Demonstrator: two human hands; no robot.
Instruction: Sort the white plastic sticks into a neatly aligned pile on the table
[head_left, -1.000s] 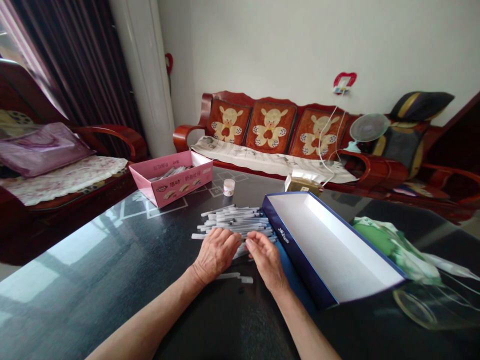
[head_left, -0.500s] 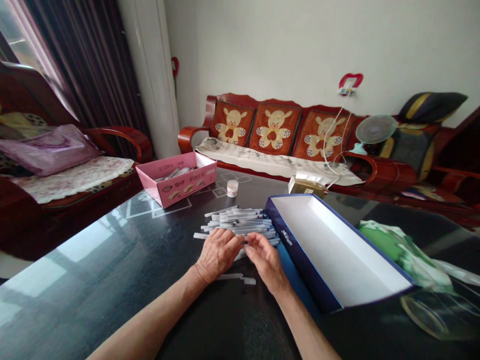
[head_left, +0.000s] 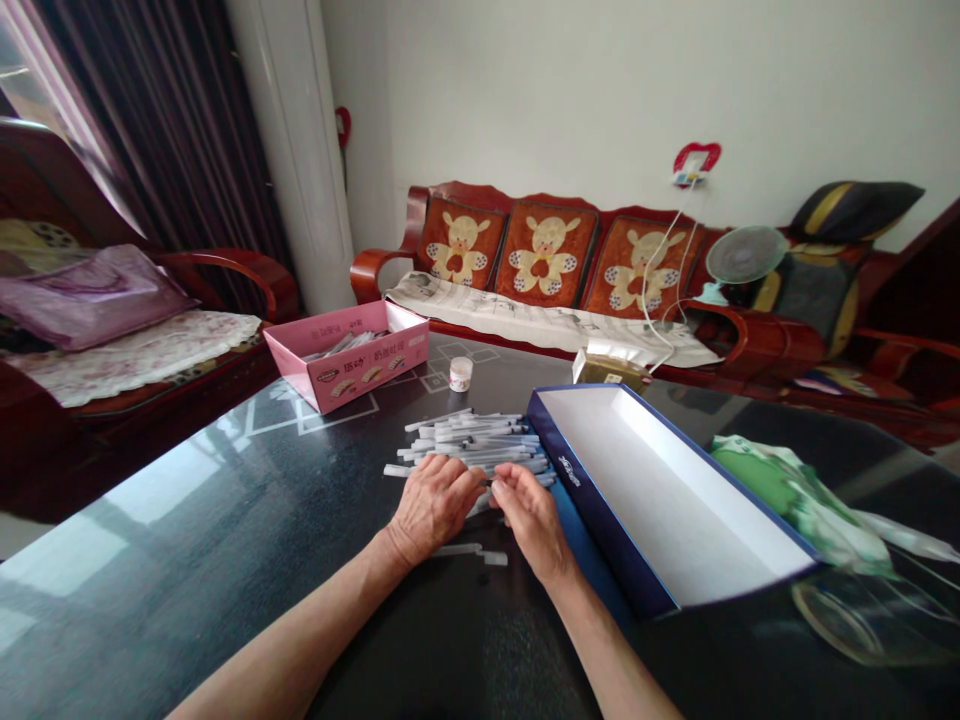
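My left hand (head_left: 437,503) is closed in a pinch, back of the hand upward, over the near side of a pile of white translucent pens (head_left: 469,432) with dark ends. Facing it, my right hand (head_left: 531,515) has thumb and fingers pressed together. The fingertips of both hands meet at a small dark-tipped pen part, most of it hidden by the fingers. Below the hands, a loose whitish pen piece (head_left: 459,549) and a short translucent cap-like piece (head_left: 494,558) lie on the dark tabletop (head_left: 247,540).
A pink box (head_left: 352,375) with more pens stands at the back left, a small white tub (head_left: 460,375) beside it. To the right lies a long blue-edged box (head_left: 667,490) with a white inside. Beyond it are a green-and-white plastic bag (head_left: 795,500) and a tissue pack (head_left: 611,370).
The whole view has shifted slightly. Both hands keep nearly the same pose, fingertips still together; less of the dark tip shows between them.
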